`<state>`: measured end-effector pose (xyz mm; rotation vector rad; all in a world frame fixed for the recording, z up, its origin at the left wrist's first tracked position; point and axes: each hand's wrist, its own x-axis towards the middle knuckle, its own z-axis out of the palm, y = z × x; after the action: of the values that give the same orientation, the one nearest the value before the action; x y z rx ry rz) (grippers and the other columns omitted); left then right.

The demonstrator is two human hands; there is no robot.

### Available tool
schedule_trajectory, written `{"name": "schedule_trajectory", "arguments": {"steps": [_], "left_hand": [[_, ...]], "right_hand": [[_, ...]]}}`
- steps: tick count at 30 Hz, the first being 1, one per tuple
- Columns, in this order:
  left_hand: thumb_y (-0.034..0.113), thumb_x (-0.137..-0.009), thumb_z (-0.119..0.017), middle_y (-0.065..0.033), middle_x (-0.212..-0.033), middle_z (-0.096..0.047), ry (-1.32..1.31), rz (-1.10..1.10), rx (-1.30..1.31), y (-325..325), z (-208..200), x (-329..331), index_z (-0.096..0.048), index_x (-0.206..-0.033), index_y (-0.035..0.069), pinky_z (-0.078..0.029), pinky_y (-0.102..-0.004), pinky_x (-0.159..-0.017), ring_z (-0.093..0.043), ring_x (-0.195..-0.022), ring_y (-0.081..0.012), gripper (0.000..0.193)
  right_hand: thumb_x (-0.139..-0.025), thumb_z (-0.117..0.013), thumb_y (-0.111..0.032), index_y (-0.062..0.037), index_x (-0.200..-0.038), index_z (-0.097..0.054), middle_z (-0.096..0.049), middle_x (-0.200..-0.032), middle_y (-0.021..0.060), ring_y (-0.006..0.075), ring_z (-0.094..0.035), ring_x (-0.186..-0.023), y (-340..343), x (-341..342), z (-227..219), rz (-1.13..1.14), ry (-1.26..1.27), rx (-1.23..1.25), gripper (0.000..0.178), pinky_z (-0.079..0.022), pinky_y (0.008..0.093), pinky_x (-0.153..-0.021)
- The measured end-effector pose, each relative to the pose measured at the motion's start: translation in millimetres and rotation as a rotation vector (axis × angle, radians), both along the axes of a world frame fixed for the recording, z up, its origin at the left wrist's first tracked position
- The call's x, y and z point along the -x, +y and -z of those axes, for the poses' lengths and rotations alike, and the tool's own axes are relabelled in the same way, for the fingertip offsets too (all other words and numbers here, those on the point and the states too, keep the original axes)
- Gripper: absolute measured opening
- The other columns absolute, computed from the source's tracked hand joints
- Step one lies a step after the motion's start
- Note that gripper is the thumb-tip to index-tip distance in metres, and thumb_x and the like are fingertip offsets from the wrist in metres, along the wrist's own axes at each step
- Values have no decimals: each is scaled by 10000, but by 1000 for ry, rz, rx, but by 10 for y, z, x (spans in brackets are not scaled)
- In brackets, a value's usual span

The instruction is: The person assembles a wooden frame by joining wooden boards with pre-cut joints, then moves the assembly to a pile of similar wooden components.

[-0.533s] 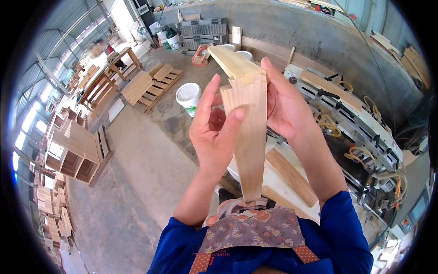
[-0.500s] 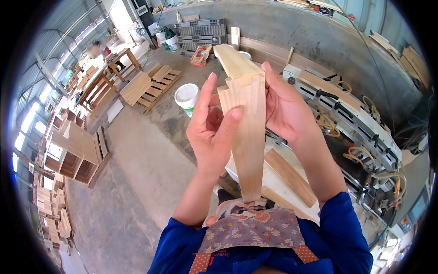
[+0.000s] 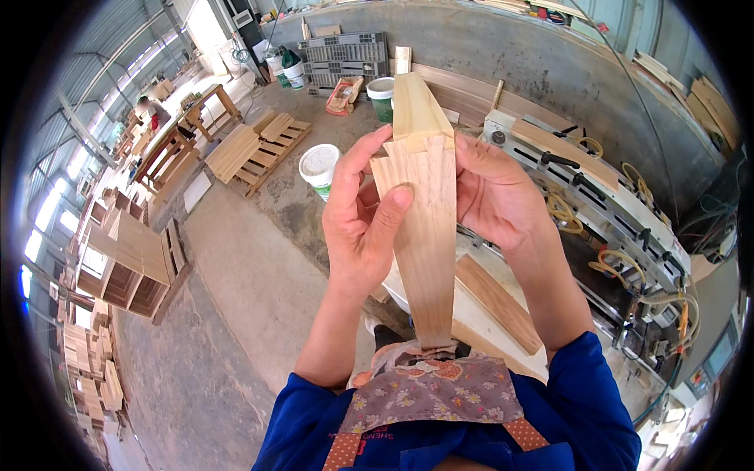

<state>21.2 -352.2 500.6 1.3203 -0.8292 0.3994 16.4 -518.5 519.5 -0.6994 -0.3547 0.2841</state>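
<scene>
Two pale wooden boards meet at an interlocking, dovetail-like corner joint in front of me. The long board runs down toward my apron, its lower end at the cloth. The second board extends away from the joint at the top. My left hand is closed on the long board's left edge, thumb pressed on its face, some fingers hidden behind. My right hand grips the right edge at the joint, thumb near the corner and its other fingers partly behind the wood.
At right stands a long machine with black handles and yellow hoses. Below the boards, brown planks lie on a white surface. A white bucket, slatted pallet and wooden cabinet stand leftward. A person is far off.
The upper board has swung right and now points more straight away from me, uncovering a green bucket behind. Both hands keep their hold, with the left fingertips lower and nearer the joint.
</scene>
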Motion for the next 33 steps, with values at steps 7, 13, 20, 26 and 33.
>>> {"name": "schedule_trajectory", "arguments": {"steps": [7, 13, 20, 26, 33], "left_hand": [[104, -884, -570, -75, -1192, -471, -14, -11, -31, -22, -10, -9, -369, -1321, 33, -474, -285, -824, -554, -1018, -165, 486], [99, -889, -548, -69, -1171, -481, 74, 63, 29, -23, -29, 27, -350, -1344, 45, -470, -279, -821, -547, -1013, -160, 499], [26, -757, -540, -106, -1083, -518, -117, -131, -217, 70, -117, 51, -469, -1217, 68, -448, -323, -696, -537, -900, -221, 467], [16, -709, -523, -142, -1089, -512, -271, -217, -43, 134, 17, 65, -465, -1154, 43, -426, -384, -777, -521, -942, -335, 450], [4, -682, -531, -143, -1020, -519, -283, -273, 37, 312, 63, 145, -458, -1109, 53, -421, -414, -751, -512, -918, -357, 436]], "right_hand": [[-872, -594, -222, -15, -1151, -537, -620, -1043, 69, 146, -608, -928, -62, -29, 48, -32, -1, -13, 353, -501, 280, -802], [-907, -524, -245, -18, -1166, -523, -603, -1080, 83, 170, -589, -980, 15, -34, 28, -37, -34, 13, 344, -481, 325, -860], [-960, -397, -340, -28, -1276, -417, -509, -1252, 132, 247, -503, -1146, -131, 27, 153, 11, -83, -12, 445, -401, 409, -981], [-970, -376, -324, -19, -1344, -314, -397, -1351, 158, 272, -403, -1237, -78, -40, 202, -76, -125, 27, 487, -318, 441, -1048], [-968, -336, -396, -23, -1374, -256, -314, -1402, 154, 289, -331, -1282, 156, -137, 118, -29, -35, 97, 556, -253, 453, -1083]]}}
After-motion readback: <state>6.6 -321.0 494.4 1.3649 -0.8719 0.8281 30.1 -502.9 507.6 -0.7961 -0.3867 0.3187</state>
